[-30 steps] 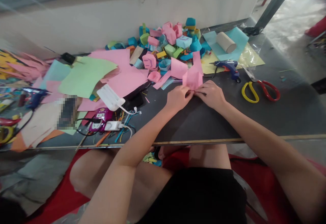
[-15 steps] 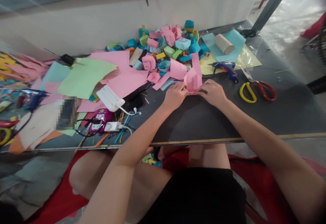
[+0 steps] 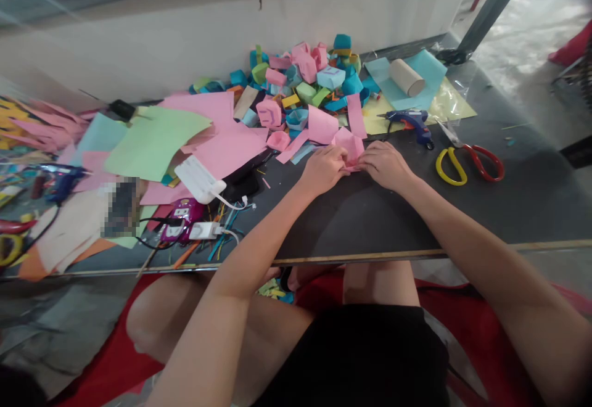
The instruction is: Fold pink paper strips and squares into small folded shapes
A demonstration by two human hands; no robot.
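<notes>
Between my two hands, just above the dark tabletop, is a pink paper piece (image 3: 349, 143) with folded-up sides like a small open box. My left hand (image 3: 327, 166) pinches its left side, and my right hand (image 3: 385, 163) pinches the right side. Fingertips cover its near edge. Right behind it lie a curled pink sheet (image 3: 322, 125) and a pink paper strip (image 3: 356, 115). A small pink paper cup (image 3: 278, 141) sits to the left of my left hand.
Coloured paper boxes (image 3: 305, 68) are heaped against the wall. On the right lie a blue glue gun (image 3: 409, 122), scissors (image 3: 476, 160) and a cardboard tube (image 3: 407, 78). Loose paper sheets (image 3: 157, 135), a purple power socket (image 3: 182, 219) and a white adapter (image 3: 198, 179) with cables crowd the left.
The pink paper's tall back side has folded down, and the piece now looks lower and more box-like. Both hands have shifted slightly, still gripping its sides.
</notes>
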